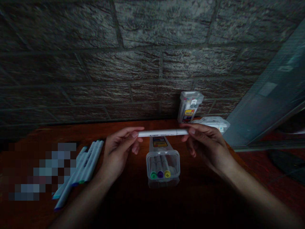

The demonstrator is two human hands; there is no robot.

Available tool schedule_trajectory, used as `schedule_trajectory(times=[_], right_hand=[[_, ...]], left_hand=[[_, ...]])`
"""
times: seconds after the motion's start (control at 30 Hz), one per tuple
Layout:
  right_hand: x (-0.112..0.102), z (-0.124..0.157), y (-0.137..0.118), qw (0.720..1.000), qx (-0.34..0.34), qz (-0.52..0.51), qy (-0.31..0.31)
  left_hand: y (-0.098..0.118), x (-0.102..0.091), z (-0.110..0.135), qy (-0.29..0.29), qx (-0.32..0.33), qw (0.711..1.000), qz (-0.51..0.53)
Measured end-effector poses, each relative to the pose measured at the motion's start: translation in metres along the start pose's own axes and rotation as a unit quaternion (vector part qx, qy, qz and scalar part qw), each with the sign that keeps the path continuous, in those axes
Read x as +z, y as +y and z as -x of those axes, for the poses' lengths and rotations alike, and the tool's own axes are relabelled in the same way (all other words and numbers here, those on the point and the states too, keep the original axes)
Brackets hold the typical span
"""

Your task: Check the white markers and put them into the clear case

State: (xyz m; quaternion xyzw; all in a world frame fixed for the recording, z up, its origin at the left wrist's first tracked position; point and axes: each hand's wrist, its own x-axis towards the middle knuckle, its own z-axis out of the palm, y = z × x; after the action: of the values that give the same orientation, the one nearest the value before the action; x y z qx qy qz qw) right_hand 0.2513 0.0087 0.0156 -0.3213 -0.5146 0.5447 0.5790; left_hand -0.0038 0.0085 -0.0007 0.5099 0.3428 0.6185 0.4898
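Closest in, two bare forearms reach forward over a dark reddish-brown surface (128, 178). To the left, a loose group of pale-barrelled markers (83, 167) lies side by side on it, angled away from the viewer, their lower tips dark or teal; a blurred patch covers whatever lies just left of them.

Between the arms lies a clear plastic case (162, 152) with its open end towards the viewer. Three markers are inside it, their end caps showing green, purple and yellow in a row.

Just above that case, off the surface, both hands hold one white marker (162, 133) level, running left to right. The left hand (118, 149) has its thumb and fingers (133, 133) pinched closed on the marker's left end, while the other fingers curl loosely under. The right hand (205, 143) closes its fingers (190, 129) over the right end — the seam of the cap sits just inside that grip.

Farther back, an upright clear case (190, 106) with a yellow and red label stands against the wall, with markers inside. Just to its right, another clear case (213, 122) lies on its side, partly hidden behind the right hand. A dark brick-patterned wall (133, 63) fills the background, and a slanted glass pane (269, 105) leans at the far right.
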Motion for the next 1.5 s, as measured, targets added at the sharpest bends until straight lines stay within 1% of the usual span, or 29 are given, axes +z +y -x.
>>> schedule_trajectory(times=[0.17,0.4,0.63,0.83,1.0,1.1,1.27,1.5], right_hand=[[-0.001,0.000,-0.002,1.000,0.019,-0.015,-0.003],[-0.001,-0.001,-0.004,0.999,0.031,-0.044,-0.008],[-0.004,-0.002,-0.002,0.996,0.035,-0.082,-0.025],[-0.003,-0.002,-0.003,0.994,0.038,-0.096,-0.020],[-0.003,-0.001,-0.003,0.996,0.039,-0.079,-0.011],[-0.002,-0.001,-0.001,0.998,0.027,-0.056,-0.014],[-0.003,-0.002,0.007,1.000,-0.005,0.005,-0.016],[-0.001,-0.002,0.010,0.996,-0.045,0.078,0.004]], left_hand=[[0.000,-0.003,0.000,-0.006,-0.018,1.000,0.025],[0.001,-0.002,0.000,-0.004,-0.028,0.998,0.049],[0.003,-0.002,0.000,-0.011,-0.032,0.997,0.076],[0.002,0.000,0.000,-0.015,-0.024,0.996,0.079],[0.002,0.002,0.000,0.001,-0.010,0.999,0.053],[0.000,0.002,0.000,0.001,-0.004,1.000,0.025],[-0.007,-0.001,0.000,-0.010,0.002,0.999,-0.040],[-0.009,-0.002,0.001,-0.011,0.041,0.988,-0.147]])
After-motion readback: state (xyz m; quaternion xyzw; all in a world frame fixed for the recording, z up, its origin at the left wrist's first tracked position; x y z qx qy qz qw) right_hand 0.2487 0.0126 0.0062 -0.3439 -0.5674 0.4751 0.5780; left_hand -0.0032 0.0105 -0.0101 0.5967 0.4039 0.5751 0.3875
